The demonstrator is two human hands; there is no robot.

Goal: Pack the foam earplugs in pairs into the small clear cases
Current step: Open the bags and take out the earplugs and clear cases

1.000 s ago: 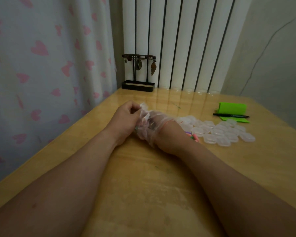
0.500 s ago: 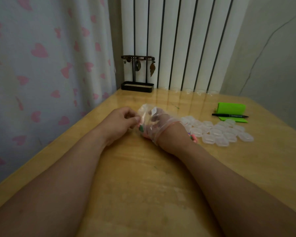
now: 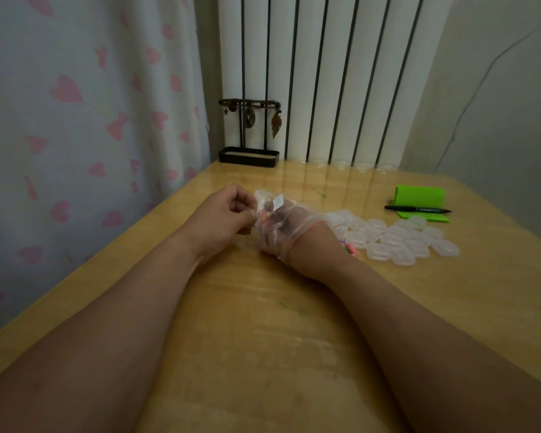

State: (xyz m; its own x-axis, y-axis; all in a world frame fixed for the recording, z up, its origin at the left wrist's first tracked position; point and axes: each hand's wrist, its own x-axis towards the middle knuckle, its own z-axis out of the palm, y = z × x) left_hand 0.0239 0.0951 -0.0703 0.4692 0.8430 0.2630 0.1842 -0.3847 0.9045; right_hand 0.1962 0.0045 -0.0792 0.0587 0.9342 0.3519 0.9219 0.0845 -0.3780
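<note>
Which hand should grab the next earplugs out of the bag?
Right. The right hand is inside the clear bag and lies nearer the cases. The left hand pinches the bag's edge, probably steadying it.

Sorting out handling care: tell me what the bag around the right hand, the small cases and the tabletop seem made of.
Bag: thin clear plastic film, crinkled, the right hand showing through.
Cases: likely rigid translucent plastic, frosted, holding their shape.
Tabletop: looks like lacquered wood or wood-look laminate; grain lines, glossy reflections.
</note>
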